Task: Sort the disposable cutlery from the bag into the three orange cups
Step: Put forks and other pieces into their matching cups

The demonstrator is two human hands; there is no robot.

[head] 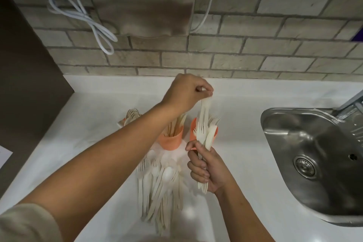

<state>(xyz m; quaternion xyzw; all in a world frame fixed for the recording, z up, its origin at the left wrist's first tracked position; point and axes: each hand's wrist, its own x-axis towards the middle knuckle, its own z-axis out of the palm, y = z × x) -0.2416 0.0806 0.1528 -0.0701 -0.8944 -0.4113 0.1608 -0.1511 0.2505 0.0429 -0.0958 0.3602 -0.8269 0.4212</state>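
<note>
My right hand (208, 169) grips a bunch of pale cutlery (207, 137) upright, fork and spoon heads up. My left hand (188, 92) pinches the handle ends of a few pale pieces (204, 112) and holds them hanging above the right orange cup (193, 133), which has forks in it. The middle orange cup (170, 139) holds long pale pieces. The left orange cup (124, 121), mostly hidden, holds spoons (132, 115). A pile of loose cutlery (157, 186) lies on clear plastic on the white counter (245, 163).
A steel sink (314, 155) is set into the counter on the right, with a faucet part (351, 102) above it. A steel dispenser (141, 2) and white cord (82, 15) hang on the brick wall. A dark panel (23, 84) borders the left.
</note>
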